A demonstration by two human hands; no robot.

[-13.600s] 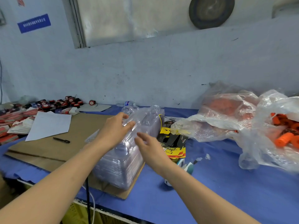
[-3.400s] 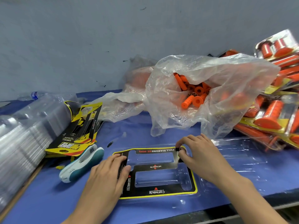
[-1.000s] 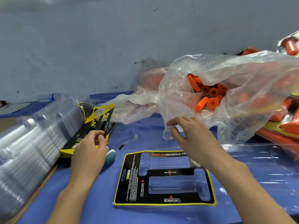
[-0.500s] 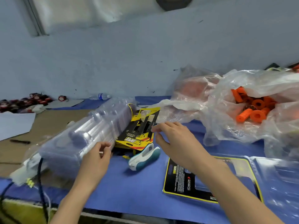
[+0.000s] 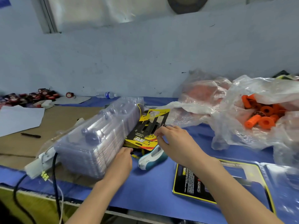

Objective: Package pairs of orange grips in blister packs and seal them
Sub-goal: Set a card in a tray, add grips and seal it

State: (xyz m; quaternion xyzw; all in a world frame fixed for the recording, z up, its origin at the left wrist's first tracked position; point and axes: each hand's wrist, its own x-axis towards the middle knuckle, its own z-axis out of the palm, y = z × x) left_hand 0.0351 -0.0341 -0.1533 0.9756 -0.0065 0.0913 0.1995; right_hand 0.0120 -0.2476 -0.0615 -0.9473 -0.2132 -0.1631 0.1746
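The orange rubber grips (image 5: 262, 118) lie heaped in a clear plastic bag (image 5: 242, 135) at the right of the blue worktop (image 5: 145, 191), well apart from both hands. A clear blister pack with a black-and-yellow card (image 5: 191, 180) lies flat under the right forearm. The right hand (image 5: 176, 143) pinches the edge of a pile of yellow-and-black printed cards (image 5: 145, 131). The left hand (image 5: 120, 162) touches the pile's lower edge beside a stack of clear plastic shells (image 5: 97, 139) — whether it grips, I cannot tell. A white-and-teal handheld tool (image 5: 152, 157) lies between the 2 hands.
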